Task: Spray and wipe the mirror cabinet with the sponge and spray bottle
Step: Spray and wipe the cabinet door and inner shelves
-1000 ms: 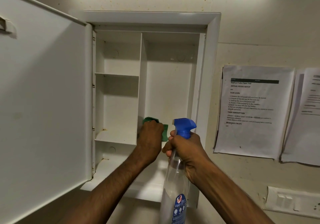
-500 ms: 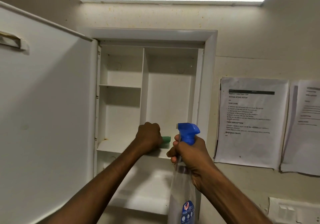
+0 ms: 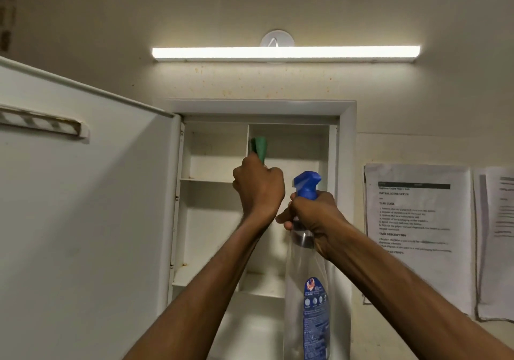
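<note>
Item: mirror cabinet (image 3: pixel 346 165), interior wipe under way, as I judged it.

Left to right I logged: door (image 3: pixel 83 220) swung wide to the left, baring the shelves; left hand (image 3: pixel 257 187) clenched round the green sponge (image 3: pixel 259 148), which stuck up above the knuckles against the upright divider (image 3: pixel 247 142), placed, I judged, to wipe that edge; right hand (image 3: pixel 311 215) grasping the neck of the spray bottle (image 3: pixel 307 276), its blue nozzle aimed inward, just beside the left hand, presumably kept ready.

One cabinet (image 3: pixel 346 165), one door (image 3: pixel 83 220), one sponge (image 3: pixel 259 148), one bottle (image 3: pixel 307 290), one lamp (image 3: pixel 286 53), two sheets (image 3: pixel 417 234), two hands (image 3: pixel 258 190).
</note>
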`<action>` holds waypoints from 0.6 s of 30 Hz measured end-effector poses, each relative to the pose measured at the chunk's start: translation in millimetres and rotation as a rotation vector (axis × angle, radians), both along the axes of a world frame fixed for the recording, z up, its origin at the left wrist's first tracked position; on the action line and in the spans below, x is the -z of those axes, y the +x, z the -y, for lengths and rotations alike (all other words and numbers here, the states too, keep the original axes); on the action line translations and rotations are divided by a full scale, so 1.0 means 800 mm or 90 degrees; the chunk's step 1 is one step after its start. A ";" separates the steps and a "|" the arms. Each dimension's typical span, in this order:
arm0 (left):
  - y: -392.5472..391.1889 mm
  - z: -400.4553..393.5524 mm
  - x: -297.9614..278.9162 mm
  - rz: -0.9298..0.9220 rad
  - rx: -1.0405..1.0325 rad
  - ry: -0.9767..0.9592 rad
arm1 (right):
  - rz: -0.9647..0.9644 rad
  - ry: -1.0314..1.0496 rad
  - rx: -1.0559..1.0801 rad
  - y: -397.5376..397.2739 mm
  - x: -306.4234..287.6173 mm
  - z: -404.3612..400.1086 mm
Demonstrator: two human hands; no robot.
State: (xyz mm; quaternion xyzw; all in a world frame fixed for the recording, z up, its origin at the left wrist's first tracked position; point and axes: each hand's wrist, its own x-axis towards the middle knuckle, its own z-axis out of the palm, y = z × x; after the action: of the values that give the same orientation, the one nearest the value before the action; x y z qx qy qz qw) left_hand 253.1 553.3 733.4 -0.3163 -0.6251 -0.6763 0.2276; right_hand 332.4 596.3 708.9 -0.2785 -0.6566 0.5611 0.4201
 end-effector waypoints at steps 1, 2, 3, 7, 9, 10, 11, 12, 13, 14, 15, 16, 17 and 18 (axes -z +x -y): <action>-0.001 -0.003 -0.008 -0.014 -0.012 0.001 | 0.004 0.005 0.014 -0.006 -0.005 -0.001; -0.002 -0.007 -0.013 -0.023 -0.021 -0.007 | 0.008 0.013 0.029 -0.012 -0.009 -0.002; -0.004 -0.010 -0.017 -0.028 -0.030 -0.017 | 0.012 0.022 0.044 -0.017 -0.013 -0.003; -0.014 -0.026 -0.019 -0.050 -0.048 -0.053 | 0.025 0.039 0.102 -0.031 -0.019 -0.015; -0.020 -0.035 -0.017 -0.075 -0.062 -0.065 | 0.025 0.062 0.139 -0.033 -0.017 -0.020; -0.022 -0.038 -0.016 -0.084 -0.069 -0.070 | 0.028 0.075 0.155 -0.034 -0.015 -0.020; -0.024 -0.040 -0.014 -0.091 -0.072 -0.072 | 0.030 0.086 0.169 -0.034 -0.014 -0.022; -0.026 -0.042 -0.013 -0.097 -0.072 -0.071 | 0.030 0.097 0.173 -0.035 -0.012 -0.023; -0.027 -0.044 -0.011 -0.106 -0.069 -0.070 | 0.030 0.100 0.167 -0.035 -0.010 -0.023; -0.029 -0.046 -0.010 -0.119 -0.067 -0.068 | 0.029 0.102 0.151 -0.033 -0.008 -0.022; -0.031 -0.049 -0.008 -0.134 -0.066 -0.069 | 0.028 0.097 0.131 -0.031 -0.006 -0.020; -0.032 -0.052 -0.006 -0.146 -0.067 -0.072 | 0.028 0.087 0.112 -0.028 -0.003 -0.018; -0.033 -0.055 -0.004 -0.156 -0.070 -0.074 | 0.026 0.070 0.095 -0.024 -0.001 -0.016; -0.034 -0.058 -0.003 -0.162 -0.070 -0.072 | 0.023 0.051 0.078 -0.020 0.002 -0.013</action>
State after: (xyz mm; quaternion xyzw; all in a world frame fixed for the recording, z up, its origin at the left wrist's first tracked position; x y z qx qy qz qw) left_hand 226.2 599.7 735.6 -0.3774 -0.6444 -0.5810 0.3236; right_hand 316.4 606.9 707.5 -0.3114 -0.6678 0.5024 0.4524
